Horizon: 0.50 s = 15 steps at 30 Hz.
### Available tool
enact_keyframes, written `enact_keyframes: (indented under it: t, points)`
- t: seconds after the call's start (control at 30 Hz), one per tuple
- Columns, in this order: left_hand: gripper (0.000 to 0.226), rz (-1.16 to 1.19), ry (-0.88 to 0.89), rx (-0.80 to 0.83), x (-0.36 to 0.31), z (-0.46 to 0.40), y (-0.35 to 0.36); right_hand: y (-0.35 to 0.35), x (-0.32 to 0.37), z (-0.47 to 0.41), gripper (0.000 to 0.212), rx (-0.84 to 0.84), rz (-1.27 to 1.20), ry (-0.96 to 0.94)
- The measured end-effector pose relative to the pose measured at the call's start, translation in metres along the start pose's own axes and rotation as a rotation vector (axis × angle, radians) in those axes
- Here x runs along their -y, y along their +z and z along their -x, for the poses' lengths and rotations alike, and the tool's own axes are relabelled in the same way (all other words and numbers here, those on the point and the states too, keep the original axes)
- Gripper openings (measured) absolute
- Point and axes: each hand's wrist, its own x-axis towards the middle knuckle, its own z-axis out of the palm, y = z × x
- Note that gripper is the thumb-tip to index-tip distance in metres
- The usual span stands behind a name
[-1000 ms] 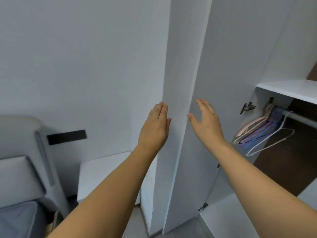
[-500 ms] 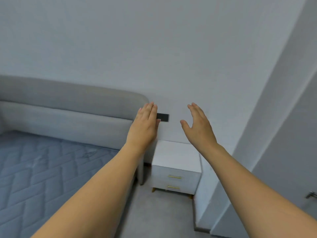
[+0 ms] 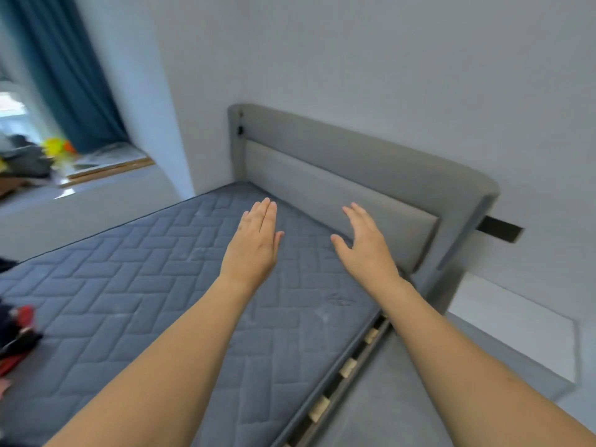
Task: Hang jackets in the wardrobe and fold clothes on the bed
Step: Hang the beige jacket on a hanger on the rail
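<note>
A bed with a blue-grey quilted mattress [image 3: 135, 295] fills the lower left of the head view. A pile of dark and red clothes [image 3: 16, 337] lies on the mattress at the far left edge, partly cut off. My left hand [image 3: 254, 243] is held out flat above the mattress, fingers straight and together, holding nothing. My right hand [image 3: 364, 243] is raised beside it, fingers straight and slightly spread, also empty. The wardrobe is out of view.
A grey padded headboard [image 3: 338, 175] stands against the white wall. A white bedside table [image 3: 516, 327] sits at the right. A window ledge [image 3: 106, 166] with a teal curtain [image 3: 71, 69] and scattered items is at the far left.
The view has swung left from the open wardrobe door, past the bedside table, to the bed. Both hands stay raised, flat and empty in front of me.
</note>
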Motion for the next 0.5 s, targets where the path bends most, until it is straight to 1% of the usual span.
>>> enact_keyframes:
  t: [0.1, 0.23, 0.4, 0.5]
  points:
    - [0.055, -0.067, -0.132, 0.007, 0.068, 0.045, -0.035, 0.060, 0.053, 0.000, 0.058, 0.098, -0.061, -0.068]
    - [0.056, -0.142, -0.319, -0.006, 0.138, 0.108, -0.079, 0.136, 0.127, 0.009, 0.057, 0.249, -0.157, -0.179]
    - [0.057, -0.272, -0.512, -0.012, 0.226, 0.204, -0.146, 0.236, 0.228, 0.048, 0.056, 0.450, -0.256, -0.298]
    - [0.058, -0.331, -0.612, -0.026, 0.271, 0.258, -0.183, 0.289, 0.276, 0.075, 0.055, 0.552, -0.280, -0.314]
